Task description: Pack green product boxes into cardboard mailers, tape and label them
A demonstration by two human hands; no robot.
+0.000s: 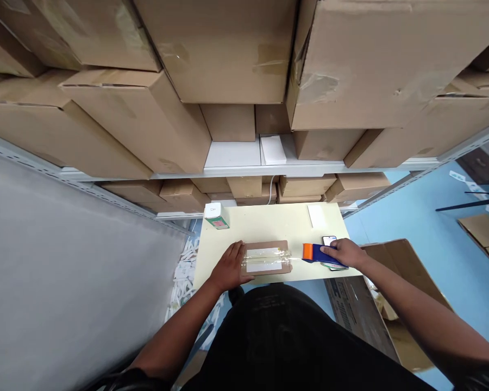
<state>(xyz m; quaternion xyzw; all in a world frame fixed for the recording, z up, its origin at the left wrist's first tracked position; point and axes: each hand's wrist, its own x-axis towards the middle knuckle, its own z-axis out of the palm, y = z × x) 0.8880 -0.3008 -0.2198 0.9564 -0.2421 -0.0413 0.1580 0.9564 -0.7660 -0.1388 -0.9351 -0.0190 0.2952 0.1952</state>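
Note:
A flat brown cardboard box (pixel 265 270) lies on the pale yellow table, with clear tape and a white strip or label across its top. My left hand (pixel 231 266) grips the box's left end, thumb along the near side and fingers toward the far corner. Over the table's right side, my right hand (pixel 344 252) is closed around the handle of a blue tape dispenser (pixel 318 253) with an orange front. A thin strand of clear tape seems to run between box and dispenser. Partly hidden behind the dispenser and right hand is a phone (pixel 329 239).
A small white-and-green box (pixel 217 216) stands at the table's (pixel 252 220) back left, and a white card (pixel 317 216) lies at its back right. Shelves of large cartons (pixel 236 49) rise beyond. An opened carton (pixel 407 271) sits on the floor at right; paper scraps (pixel 183 277) litter the left.

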